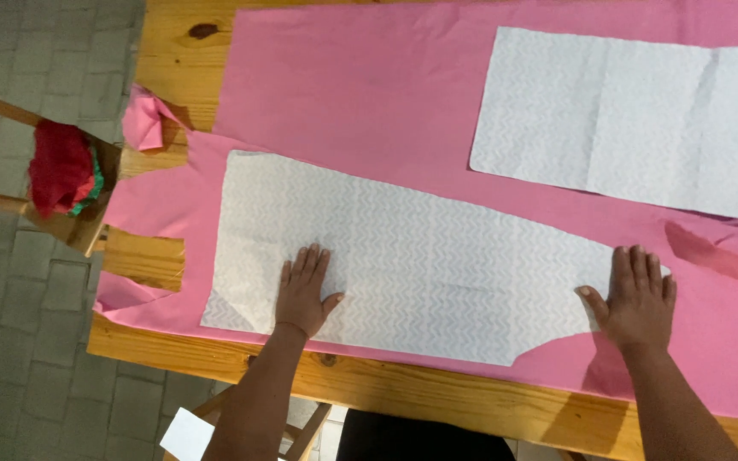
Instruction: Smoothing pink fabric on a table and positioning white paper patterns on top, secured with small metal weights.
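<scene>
Head view is showing both open hands, left hand point(304, 292) and right hand point(636, 297), pressing a white pattern piece point(420, 256) flat onto pink fabric point(352, 94) on the table point(403, 393), likely awaiting pinning.

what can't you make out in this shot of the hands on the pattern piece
Head view only:
- Pink fabric: top and right edges cut off by the frame.
- Second paper piece: right end cut off.
- Paper pattern: parts hidden under left hand and right hand.
- Red bundle on the chair: blurred, kind unclear.
</scene>
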